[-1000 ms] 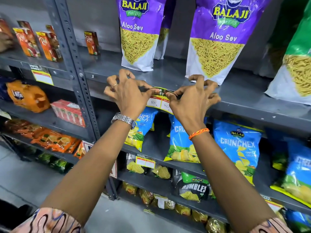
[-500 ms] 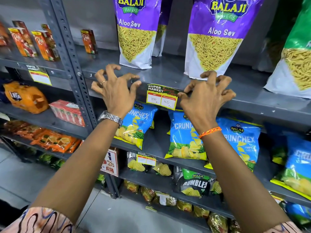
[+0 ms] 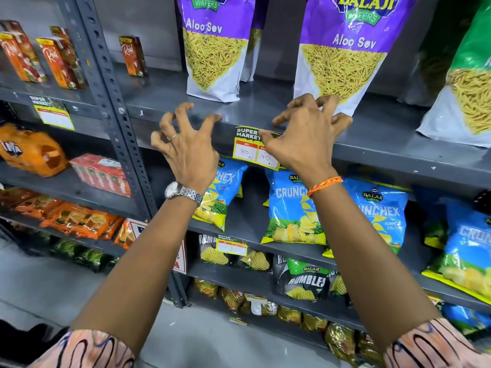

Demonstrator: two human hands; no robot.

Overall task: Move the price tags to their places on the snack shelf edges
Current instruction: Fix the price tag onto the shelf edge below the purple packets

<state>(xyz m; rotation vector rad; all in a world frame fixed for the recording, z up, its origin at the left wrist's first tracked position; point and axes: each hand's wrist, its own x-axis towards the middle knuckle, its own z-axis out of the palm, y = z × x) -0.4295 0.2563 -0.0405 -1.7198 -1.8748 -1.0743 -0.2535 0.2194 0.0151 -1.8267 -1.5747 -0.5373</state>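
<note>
A yellow and black "Super Market" price tag point(image 3: 245, 150), with 80 and 40 handwritten on it, hangs on the front edge of the grey snack shelf point(image 3: 398, 158), below the purple Aloo Sev bags point(image 3: 212, 57). My left hand point(image 3: 190, 150) hovers just left of the tag with its fingers spread and holds nothing. My right hand point(image 3: 303, 139) covers the tag's right part. Its thumb tip rests on the tag's top edge and its other fingers are splayed above the shelf.
A second Aloo Sev bag point(image 3: 342, 62) stands right behind my right hand. Blue Crunchex bags point(image 3: 292, 208) hang on the shelf below. Other tags sit on shelf edges at left point(image 3: 53, 112) and lower down point(image 3: 231, 247). A perforated grey post point(image 3: 117, 115) divides the racks.
One second ago both hands pinched the tag against the shelf edge. They let go and spread apart; since then my right hand has moved left onto the tag's right side.
</note>
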